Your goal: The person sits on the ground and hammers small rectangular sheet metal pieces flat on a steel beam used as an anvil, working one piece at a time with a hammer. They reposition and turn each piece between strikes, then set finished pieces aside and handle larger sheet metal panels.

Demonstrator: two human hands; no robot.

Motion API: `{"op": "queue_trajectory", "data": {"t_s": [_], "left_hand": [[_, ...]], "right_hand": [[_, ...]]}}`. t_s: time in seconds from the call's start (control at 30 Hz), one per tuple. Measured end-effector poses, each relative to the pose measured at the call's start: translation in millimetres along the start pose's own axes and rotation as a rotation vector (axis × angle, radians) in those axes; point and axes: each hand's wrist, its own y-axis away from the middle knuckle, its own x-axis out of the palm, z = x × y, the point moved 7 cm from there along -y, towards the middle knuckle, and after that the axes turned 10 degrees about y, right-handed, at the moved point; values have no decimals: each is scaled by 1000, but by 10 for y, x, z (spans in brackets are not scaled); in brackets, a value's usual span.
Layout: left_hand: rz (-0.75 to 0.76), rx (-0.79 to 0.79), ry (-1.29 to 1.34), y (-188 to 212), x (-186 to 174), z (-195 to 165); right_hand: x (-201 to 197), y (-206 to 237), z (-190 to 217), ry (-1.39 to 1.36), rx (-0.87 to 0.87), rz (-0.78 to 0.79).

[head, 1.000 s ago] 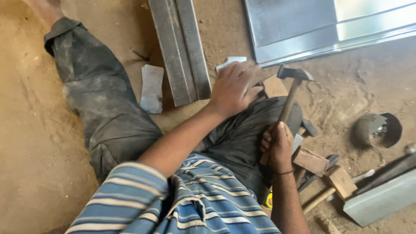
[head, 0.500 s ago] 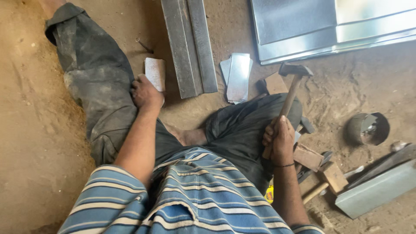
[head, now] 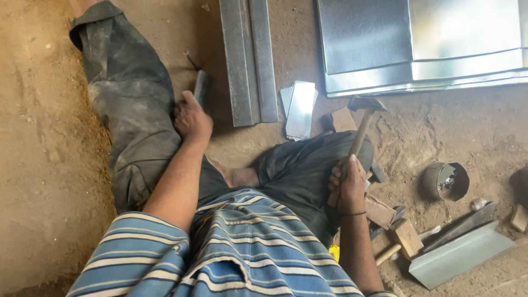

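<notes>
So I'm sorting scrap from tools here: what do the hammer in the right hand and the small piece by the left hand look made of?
Hammer: pale wooden handle, dark dull metal head, probably steel. Small piece: thin grey sheet metal, matt, likely galvanised like the shiny folded sheets nearby.

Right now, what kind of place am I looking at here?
Probably an informal sheet-metal workshop on a bare dirt floor. Large folded sheet-metal panels lie on the ground, the right hand holds a hammer, and wooden blocks and metal offcuts lie scattered nearby.
</notes>
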Motion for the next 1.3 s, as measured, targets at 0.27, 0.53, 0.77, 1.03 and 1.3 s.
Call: {"op": "queue_trajectory", "data": {"t_s": [0.27,0.53,0.77,1.03,1.3], "left_hand": [[94,-93,227,86,-119,-89],[-187,150,1253,186,-674,-513],[99,101,838,152,-225,-732],[115,369,315,405,-781,-1150],[131,215,610,241,-820,-914]], "right_hand": [[9,-11,-11,3,-23,18],[-54,-40,-33,30,-16,0],[57,10,37,74,-99,25],[24,-30,8,87,-33,-23],[75,19,3,75,-65,-17]]}}
